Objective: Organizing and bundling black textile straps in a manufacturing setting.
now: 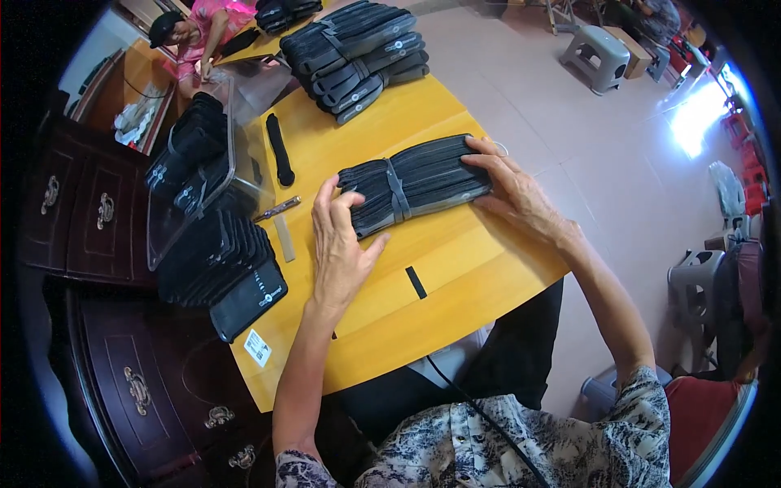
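Observation:
A bundle of flat black pouches, tied round the middle with a black band, lies on the yellow wooden table. My left hand grips the bundle's left end, fingers over its top. My right hand presses on the bundle's right end. Both hands hold the stack together.
A bigger pile of tied black bundles sits at the table's far side. A row of black pouches and a clear plastic bin stand at the left. A short black strip, a long black item and a small tool lie loose. Another person sits far left. Grey stools stand on the floor.

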`<state>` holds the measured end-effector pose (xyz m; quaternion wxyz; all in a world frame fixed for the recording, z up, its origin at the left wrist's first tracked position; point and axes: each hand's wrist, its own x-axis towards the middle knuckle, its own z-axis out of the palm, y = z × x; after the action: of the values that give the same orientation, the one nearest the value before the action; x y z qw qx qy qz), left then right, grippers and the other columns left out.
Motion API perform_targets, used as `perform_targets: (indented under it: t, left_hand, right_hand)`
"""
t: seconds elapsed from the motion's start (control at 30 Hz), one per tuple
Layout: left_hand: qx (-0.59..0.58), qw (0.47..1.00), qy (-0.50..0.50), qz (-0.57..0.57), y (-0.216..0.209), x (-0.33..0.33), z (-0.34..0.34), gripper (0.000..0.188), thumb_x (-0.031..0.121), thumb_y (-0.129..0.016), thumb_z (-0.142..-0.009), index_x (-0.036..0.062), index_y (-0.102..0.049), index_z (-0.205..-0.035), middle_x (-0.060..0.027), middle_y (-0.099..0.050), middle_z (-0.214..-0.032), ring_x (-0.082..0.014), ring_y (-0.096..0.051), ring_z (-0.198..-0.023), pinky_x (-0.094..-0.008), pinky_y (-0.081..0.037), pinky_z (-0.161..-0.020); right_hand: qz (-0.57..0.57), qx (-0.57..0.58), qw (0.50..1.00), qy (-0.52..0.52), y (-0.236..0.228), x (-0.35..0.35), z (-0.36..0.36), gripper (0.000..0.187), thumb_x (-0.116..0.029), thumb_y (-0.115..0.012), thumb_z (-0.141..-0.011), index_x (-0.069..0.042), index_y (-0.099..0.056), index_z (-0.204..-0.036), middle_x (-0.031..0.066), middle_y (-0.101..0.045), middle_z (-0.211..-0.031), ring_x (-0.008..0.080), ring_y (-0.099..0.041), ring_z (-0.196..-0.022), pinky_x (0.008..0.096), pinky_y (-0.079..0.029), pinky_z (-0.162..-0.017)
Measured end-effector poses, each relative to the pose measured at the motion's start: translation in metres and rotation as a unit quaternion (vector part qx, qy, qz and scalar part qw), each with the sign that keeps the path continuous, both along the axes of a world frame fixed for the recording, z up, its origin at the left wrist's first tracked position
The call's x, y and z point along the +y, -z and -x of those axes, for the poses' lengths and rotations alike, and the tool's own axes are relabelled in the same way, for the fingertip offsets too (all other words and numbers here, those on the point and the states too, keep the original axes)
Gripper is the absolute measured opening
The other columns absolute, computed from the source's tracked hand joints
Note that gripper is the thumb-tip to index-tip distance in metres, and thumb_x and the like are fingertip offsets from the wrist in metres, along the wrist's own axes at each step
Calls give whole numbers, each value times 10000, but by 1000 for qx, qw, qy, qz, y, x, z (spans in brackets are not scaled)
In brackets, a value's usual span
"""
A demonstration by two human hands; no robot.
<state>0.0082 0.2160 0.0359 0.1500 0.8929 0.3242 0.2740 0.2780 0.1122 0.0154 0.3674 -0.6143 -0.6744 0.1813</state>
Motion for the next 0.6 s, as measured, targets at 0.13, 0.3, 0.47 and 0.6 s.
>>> perform_targets:
  t: [0.13, 0.3, 0.47, 0.6]
  left_hand:
    - [92, 993, 14, -78, -13, 17, -11, 993, 203, -854, -617, 74, -293, -1426, -206, -306, -1453, -393, -267, -1368, -495, -230, -1110]
    - [138, 990, 20, -13, -7, 41, -15, 1060, 261, -859, -590, 32, -264, -1437, -191, -378, -1415, -375, -278, -1366, -486, -250, -1106]
    - [84, 993, 51, -68, -6, 29, -19, 922, 177, -854, -568, 24, -384, -1346, -165, -480, -1261, -348, -421, -1223, -447, -328, -1057]
    - [58, 979, 52, -188, 9, 20, -11, 957, 129, -868, -540, 46, -375, -1355, -148, -445, -1291, -332, -407, -1240, -442, -322, -1062]
  right_hand:
    - [-39, -84, 995, 27, 4, 7, 2, 543, -22, -661, -800, -117, -459, -1295, 85, -367, -1471, 321, -381, -1332, 424, -362, -1110]
    - [7, -5, 1000, 14, 0, 10, 4, 566, -29, -673, -791, -108, -443, -1302, 100, -360, -1471, 332, -378, -1329, 422, -347, -1120]
    - [-14, 98, 994, 55, -3, 7, 5, 868, -144, -797, -685, -142, -325, -1413, 133, -269, -1506, 360, -335, -1346, 434, -342, -1117]
    - [-61, -126, 987, 75, -21, 8, 13, 962, -149, -830, -639, -155, -296, -1439, 136, -291, -1485, 356, -335, -1343, 443, -353, -1111]
